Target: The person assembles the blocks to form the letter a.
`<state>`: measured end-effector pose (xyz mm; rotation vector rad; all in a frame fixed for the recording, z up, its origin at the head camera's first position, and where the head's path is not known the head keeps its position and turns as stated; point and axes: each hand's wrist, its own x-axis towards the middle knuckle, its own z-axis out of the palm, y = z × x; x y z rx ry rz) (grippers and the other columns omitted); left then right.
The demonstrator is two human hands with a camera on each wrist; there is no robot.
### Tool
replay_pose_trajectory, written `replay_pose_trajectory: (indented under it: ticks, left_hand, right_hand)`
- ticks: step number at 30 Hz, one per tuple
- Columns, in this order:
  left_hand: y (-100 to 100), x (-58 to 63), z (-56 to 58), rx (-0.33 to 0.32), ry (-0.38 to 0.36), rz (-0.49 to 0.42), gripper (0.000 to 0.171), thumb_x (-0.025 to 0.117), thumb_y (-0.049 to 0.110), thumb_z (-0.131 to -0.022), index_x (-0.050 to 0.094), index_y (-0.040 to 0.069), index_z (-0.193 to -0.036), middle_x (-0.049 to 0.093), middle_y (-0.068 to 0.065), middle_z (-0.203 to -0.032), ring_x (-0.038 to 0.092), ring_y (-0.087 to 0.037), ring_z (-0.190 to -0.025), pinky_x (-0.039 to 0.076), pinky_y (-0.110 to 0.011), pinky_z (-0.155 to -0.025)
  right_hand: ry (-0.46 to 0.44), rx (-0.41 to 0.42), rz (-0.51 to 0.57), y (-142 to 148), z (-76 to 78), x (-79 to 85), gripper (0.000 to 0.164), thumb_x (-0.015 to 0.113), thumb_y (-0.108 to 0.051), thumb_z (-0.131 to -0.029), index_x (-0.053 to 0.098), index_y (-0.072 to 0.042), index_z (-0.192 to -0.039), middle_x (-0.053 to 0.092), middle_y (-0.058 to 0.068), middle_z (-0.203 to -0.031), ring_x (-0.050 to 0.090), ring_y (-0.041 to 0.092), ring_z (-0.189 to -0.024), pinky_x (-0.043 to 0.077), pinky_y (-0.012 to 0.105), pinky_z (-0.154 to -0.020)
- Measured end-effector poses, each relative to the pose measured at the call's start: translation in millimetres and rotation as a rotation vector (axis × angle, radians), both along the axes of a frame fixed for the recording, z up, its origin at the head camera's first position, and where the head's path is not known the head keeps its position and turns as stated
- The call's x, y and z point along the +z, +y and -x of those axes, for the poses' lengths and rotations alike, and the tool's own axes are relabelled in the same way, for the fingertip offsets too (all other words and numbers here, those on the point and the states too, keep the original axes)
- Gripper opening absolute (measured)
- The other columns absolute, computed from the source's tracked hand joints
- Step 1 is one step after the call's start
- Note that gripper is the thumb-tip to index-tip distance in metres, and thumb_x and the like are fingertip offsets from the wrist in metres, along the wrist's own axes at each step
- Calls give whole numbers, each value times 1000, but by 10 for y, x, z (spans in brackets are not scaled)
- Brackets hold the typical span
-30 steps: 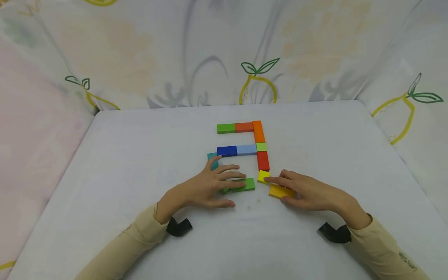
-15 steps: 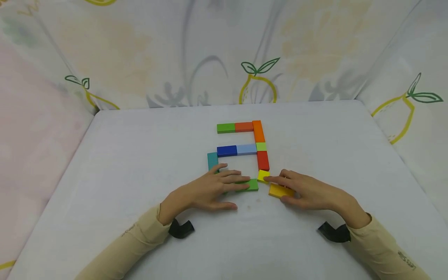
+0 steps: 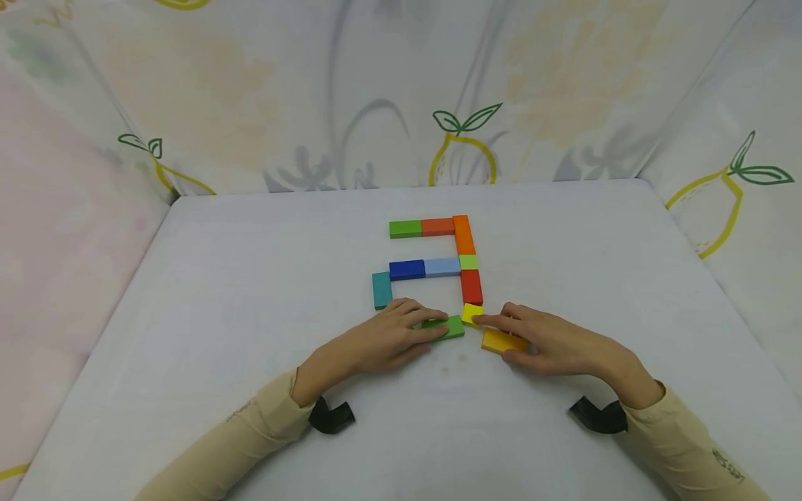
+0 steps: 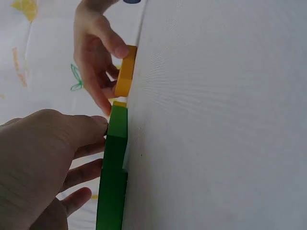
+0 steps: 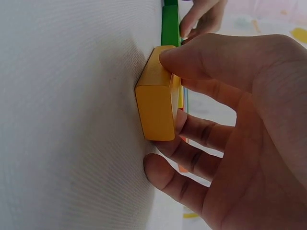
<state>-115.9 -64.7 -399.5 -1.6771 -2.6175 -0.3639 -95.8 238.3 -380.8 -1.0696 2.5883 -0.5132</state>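
Observation:
My left hand (image 3: 385,337) lies over a green block (image 3: 454,326), two fingertips on it. In the left wrist view a second green block (image 4: 111,201) stands end to end with it; the hand hides that one in the head view. My right hand (image 3: 557,341) pinches an amber block (image 3: 498,341), thumb on its near side and fingers behind it in the right wrist view. The right index fingertip touches a small yellow block (image 3: 470,313), which sits between the green block's right end and the red block (image 3: 471,287).
Further blocks form a line on the white table (image 3: 250,278): teal (image 3: 382,291), dark blue (image 3: 407,270), light blue (image 3: 442,267), light green (image 3: 468,262), orange (image 3: 464,234), red-orange (image 3: 437,227) and green (image 3: 405,229). Patterned cloth (image 3: 376,90) hangs behind the table.
My left hand has slid right and toward me, its fingers drawing closer together. The green block has moved right, up to the small yellow one, and the teal block is uncovered. The right hand stays still.

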Motion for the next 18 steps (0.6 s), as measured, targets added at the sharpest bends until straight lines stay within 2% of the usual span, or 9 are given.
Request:
replay_pose_trajectory:
  ticks: [3,6,12,15,18]
  left_hand:
    - [6,-10,-2,16,-20,-16,38,55,23,-96,56,18,-133,52,0,-138,46,-19,-124,36,-37,-108]
    - [-17,3,28,33,-71,-58,38,55,26,-96,55,19,-134,52,1,-137,46,-17,-125,38,-34,-107]
    - [-237,203,192,65,-124,-166,37,66,28,-89,62,16,-124,61,1,-121,52,-14,-109,45,-30,-91]
    - [-379,282,256,69,-173,-132,36,73,25,-83,66,16,-117,63,2,-112,52,-14,-103,45,-31,-87]
    - [-464,302,280,68,-246,-51,35,74,22,-82,67,16,-116,63,0,-112,54,-14,-105,47,-30,-92]
  right_hand:
    - [-2,5,0,0,1,-7,54,63,-22,-89,45,-24,-140,46,-8,-98,45,5,-82,42,19,-69]
    - [-5,2,-3,-4,3,-8,56,63,-22,-89,43,-24,-141,47,-8,-98,45,6,-83,44,20,-71]
    - [-73,-67,18,-24,25,3,58,66,-21,-87,38,-18,-138,54,-10,-101,50,4,-90,50,28,-83]
    - [-105,-110,30,-14,23,16,52,68,-22,-85,39,-17,-128,55,-9,-100,51,4,-88,50,27,-83]
    - [-115,-129,32,8,16,14,49,69,-24,-85,40,-17,-123,55,-8,-97,51,5,-85,49,25,-81]
